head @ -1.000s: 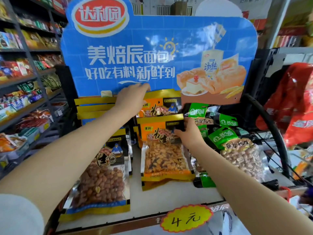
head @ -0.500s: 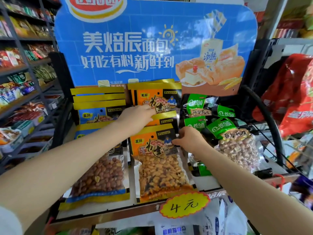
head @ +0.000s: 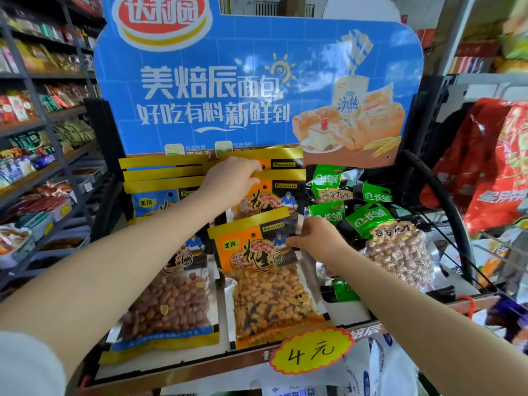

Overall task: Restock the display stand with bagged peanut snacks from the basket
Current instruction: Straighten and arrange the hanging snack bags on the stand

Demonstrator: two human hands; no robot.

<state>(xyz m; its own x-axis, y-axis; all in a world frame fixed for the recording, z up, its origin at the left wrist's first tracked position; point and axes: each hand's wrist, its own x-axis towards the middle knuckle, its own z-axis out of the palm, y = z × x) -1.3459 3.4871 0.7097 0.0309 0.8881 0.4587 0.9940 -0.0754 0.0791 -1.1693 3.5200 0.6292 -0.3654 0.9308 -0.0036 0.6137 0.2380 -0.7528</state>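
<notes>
Head view: left hand [head: 228, 181] grip pinches rear orange bag [head: 274, 195]; right hand [head: 317, 238] grip pinches front orange bag [head: 257, 247].

Bright, even light with glare on the blue header board [head: 257, 90], wide-angle bending at the edges, and blurred red bags [head: 497, 167] at right.

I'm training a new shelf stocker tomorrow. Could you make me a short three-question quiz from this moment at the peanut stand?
1. True or false: the right hand grips the front orange peanut bag by its top right corner.
2. Which bags lie right of the orange column? A) green-topped bags B) red bags
3. Fill in: the yellow price tag reads 4 ___.

Key: 1 true; 2 A; 3 元. The left hand holds the orange bags behind.
</notes>
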